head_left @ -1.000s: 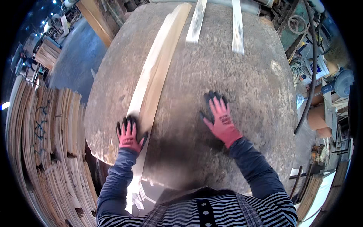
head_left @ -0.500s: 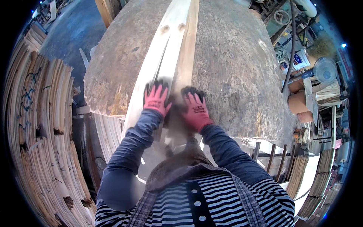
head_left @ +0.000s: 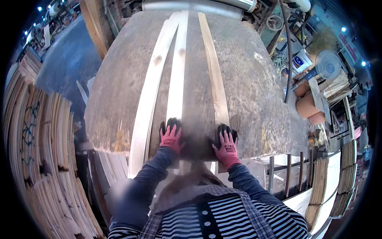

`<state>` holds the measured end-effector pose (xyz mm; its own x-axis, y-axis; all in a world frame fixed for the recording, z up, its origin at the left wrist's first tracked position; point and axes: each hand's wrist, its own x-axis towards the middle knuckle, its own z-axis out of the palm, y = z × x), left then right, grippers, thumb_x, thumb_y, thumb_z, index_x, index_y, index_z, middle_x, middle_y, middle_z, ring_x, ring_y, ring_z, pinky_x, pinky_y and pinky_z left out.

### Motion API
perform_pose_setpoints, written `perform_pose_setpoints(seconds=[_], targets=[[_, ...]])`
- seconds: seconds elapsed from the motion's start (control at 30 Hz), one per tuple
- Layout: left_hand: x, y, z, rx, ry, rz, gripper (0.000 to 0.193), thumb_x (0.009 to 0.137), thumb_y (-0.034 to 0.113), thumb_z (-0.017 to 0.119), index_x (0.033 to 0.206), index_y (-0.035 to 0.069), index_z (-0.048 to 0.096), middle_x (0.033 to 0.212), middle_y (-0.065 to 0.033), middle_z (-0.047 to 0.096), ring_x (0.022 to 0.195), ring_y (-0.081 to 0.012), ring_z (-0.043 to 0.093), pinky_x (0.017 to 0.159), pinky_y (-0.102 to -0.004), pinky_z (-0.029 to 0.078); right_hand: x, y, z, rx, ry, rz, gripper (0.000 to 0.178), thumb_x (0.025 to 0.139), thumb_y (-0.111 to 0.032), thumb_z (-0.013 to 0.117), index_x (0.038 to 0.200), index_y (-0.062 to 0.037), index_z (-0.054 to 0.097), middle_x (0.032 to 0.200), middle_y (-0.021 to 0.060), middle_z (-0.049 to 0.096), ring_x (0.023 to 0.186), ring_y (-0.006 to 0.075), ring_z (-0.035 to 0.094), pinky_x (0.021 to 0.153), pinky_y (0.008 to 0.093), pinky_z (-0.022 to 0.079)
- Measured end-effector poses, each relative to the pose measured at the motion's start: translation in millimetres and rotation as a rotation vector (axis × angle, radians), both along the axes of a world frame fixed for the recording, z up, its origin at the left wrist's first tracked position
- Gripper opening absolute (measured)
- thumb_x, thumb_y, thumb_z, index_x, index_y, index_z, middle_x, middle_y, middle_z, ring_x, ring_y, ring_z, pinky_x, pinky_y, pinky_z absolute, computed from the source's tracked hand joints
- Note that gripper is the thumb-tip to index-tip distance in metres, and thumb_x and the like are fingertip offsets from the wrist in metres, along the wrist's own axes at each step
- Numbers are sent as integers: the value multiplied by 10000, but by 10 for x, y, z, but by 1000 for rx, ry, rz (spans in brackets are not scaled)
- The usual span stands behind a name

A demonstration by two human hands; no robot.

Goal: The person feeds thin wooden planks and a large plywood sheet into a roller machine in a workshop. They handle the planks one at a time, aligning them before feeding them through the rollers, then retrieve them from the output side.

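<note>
Both of my hands wear pink gloves with black fingertips. My left hand [head_left: 171,135] lies flat with its fingers stretched forward on the near part of a narrow pale wood strip [head_left: 177,79]. My right hand [head_left: 226,144] rests palm down, fingers out, on the near end of a yellower wood strip [head_left: 214,71]. Left of both hands lies a longer, wider pale wood strip [head_left: 148,99] with a knot; its near end hangs past the table edge. The two paler strips meet at their far ends and spread apart toward me. All lie on a worn, stained table [head_left: 254,91].
A shiny metal roller [head_left: 199,7] spans the table's far edge. Tall stacks of thin wood sheets [head_left: 39,139] stand at left, with more stacks [head_left: 317,183] at lower right. Upright metal bars [head_left: 288,175], a fan [head_left: 328,63] and a white bucket [head_left: 301,59] are on the right.
The yellower strip has moved right with my right hand, away from the paler strips. A gap has opened between the two pale strips. Both hands are nearer my body and farther apart.
</note>
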<state>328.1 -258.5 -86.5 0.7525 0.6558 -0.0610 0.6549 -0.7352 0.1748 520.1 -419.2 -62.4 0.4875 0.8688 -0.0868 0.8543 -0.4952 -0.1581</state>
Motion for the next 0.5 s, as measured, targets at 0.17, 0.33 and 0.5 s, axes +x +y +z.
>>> perform_pose_setpoints(seconds=[0.17,0.33,0.5], targets=[[900,671,9,34,-53,-13,707,734,488,528,1308,124,333,1349,-145,300,1240,-347,264,1008,-542,138,741,866,-55,158,-65,-81,659,770,-452,527,1281,-69,364,1339,126,327,1236,304,289,1015,518,180],[1809,1496,29,39,-26,37,679,755,485,511,1304,121,347,1358,-137,295,1261,-330,247,1024,-530,114,1681,1808,-82,232,-95,-127,655,777,-466,509,1278,-69,370,1325,131,348,1234,315,293,1016,521,175],[2422,2451,-68,174,-137,48,650,748,443,535,1281,105,380,1339,-129,327,1234,-318,289,1016,-525,154,2414,2690,-95,238,-106,-114,658,790,-477,479,1286,-63,356,1353,134,311,1258,320,253,1029,509,146]])
